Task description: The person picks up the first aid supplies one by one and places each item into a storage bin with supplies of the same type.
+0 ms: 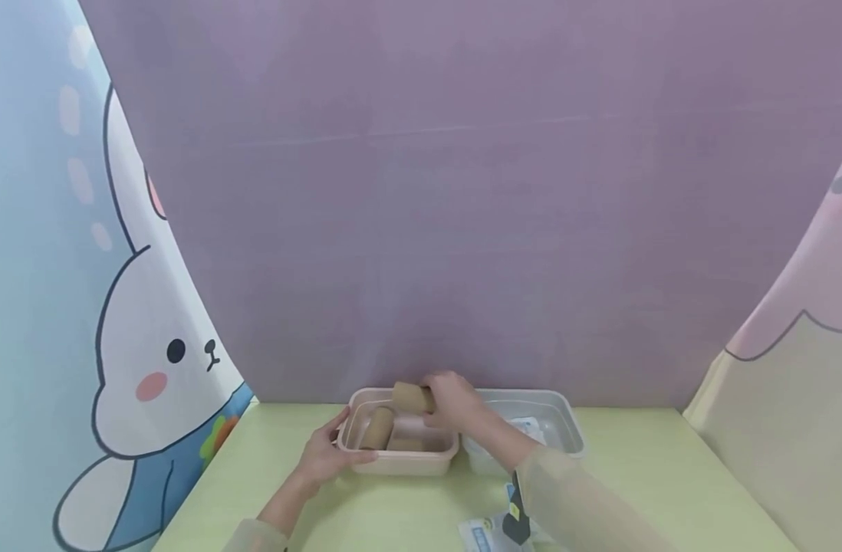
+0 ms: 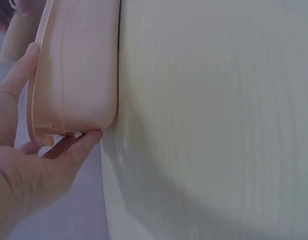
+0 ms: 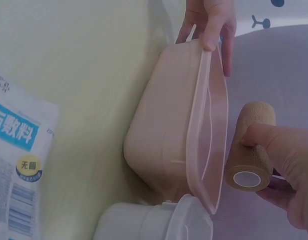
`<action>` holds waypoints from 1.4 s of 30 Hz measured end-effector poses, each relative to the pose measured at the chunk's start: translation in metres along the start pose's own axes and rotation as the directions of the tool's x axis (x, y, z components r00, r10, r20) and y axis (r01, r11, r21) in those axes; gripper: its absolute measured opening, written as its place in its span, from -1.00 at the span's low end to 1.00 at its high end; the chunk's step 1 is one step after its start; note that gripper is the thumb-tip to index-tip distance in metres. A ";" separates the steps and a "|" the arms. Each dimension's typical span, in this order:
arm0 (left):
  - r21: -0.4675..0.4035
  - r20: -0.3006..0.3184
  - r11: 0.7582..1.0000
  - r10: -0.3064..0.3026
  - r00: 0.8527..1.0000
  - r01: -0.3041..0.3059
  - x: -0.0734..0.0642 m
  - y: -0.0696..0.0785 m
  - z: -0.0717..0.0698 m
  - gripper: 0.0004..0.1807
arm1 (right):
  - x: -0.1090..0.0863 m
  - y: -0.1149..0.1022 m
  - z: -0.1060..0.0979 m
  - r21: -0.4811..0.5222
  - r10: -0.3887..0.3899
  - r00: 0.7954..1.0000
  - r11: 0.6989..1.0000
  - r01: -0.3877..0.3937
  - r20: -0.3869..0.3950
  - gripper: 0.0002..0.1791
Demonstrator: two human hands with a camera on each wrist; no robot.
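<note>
A pink plastic bin (image 1: 416, 463) stands on the table near the back wall. My left hand (image 1: 322, 457) grips its left end, the thumb along the rim in the left wrist view and the fingers against the end wall. Above the bin's far side my right hand (image 1: 455, 402) holds a brown elastic bandage roll (image 3: 253, 125) between thumb and fingers; its white core shows in the right wrist view. Inside the bin lie a second brown roll (image 1: 377, 429), leaning at the left, and another brown roll (image 1: 406, 445), partly hidden by the front wall.
Right beside the pink bin is a whitish translucent bin (image 1: 567, 418) with a white and blue packet (image 1: 529, 428) inside. A gauze dressing packet (image 3: 21, 165) lies on the pale yellow table (image 1: 642, 468) at the front. A purple-grey backdrop (image 1: 462, 230) rises behind the bins.
</note>
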State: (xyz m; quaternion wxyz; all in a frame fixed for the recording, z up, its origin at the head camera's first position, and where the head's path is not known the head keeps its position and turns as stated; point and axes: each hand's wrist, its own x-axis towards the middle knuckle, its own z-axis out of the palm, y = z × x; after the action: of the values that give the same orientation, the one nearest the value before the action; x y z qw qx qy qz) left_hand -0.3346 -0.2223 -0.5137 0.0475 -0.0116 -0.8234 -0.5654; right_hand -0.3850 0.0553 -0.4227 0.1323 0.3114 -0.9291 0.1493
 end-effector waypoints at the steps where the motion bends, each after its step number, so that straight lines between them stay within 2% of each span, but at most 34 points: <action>1: -0.002 0.000 1.000 0.001 1.000 -0.001 0.001 0.000 0.000 0.28 | 0.001 0.000 0.001 0.008 0.005 1.000 1.000 -0.005 0.004 -0.47; 6: -0.017 0.005 1.000 0.003 1.000 -0.003 0.001 0.002 0.003 0.29 | 0.000 0.003 0.011 -0.004 0.039 0.999 0.999 -0.039 0.013 -0.46; 14: -0.026 0.004 1.000 0.000 1.000 0.000 -0.004 -0.002 0.005 0.28 | -0.006 0.012 0.044 -0.029 0.080 0.996 0.996 -0.079 0.032 -0.51; 20: -0.032 0.002 0.999 0.022 1.000 -0.022 -0.002 -0.004 0.006 0.27 | -0.003 0.014 0.053 -0.111 0.090 0.996 0.990 -0.087 0.022 -0.50; 25: -0.036 0.004 0.999 0.028 1.000 -0.028 0.000 -0.005 0.009 0.27 | -0.002 0.014 0.060 -0.099 0.119 0.993 0.988 -0.115 0.030 -0.63; 30: -0.037 0.010 0.999 0.028 1.000 -0.028 -0.003 -0.007 0.010 0.27 | -0.004 0.015 0.070 -0.119 0.078 0.997 0.990 -0.077 -0.001 -0.70; 32: -0.040 0.010 0.999 0.034 0.999 -0.034 -0.004 -0.007 0.010 0.27 | -0.001 0.027 0.086 -0.150 0.027 0.999 0.988 -0.033 -0.045 -0.70; 37: -0.036 0.018 0.998 0.042 0.999 -0.041 -0.005 -0.003 0.010 0.27 | -0.003 0.026 0.088 -0.160 0.026 0.997 0.986 -0.037 -0.066 -0.71; 39: -0.030 0.018 0.999 0.038 0.999 -0.037 -0.005 -0.002 0.010 0.27 | -0.008 0.013 0.073 -0.141 0.056 0.997 0.988 -0.062 -0.045 -0.69; 42: -0.031 0.016 0.999 0.036 0.999 -0.035 -0.004 -0.002 0.009 0.27 | -0.008 0.013 0.067 -0.075 0.068 0.995 0.995 -0.073 -0.067 -0.57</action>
State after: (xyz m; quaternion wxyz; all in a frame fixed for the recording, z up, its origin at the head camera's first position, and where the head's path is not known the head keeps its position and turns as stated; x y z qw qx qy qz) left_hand -0.3314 -0.2141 -0.5189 0.0504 -0.0317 -0.8145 -0.5771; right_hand -0.3973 0.0446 -0.4898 0.1688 0.2682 -0.9398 0.1279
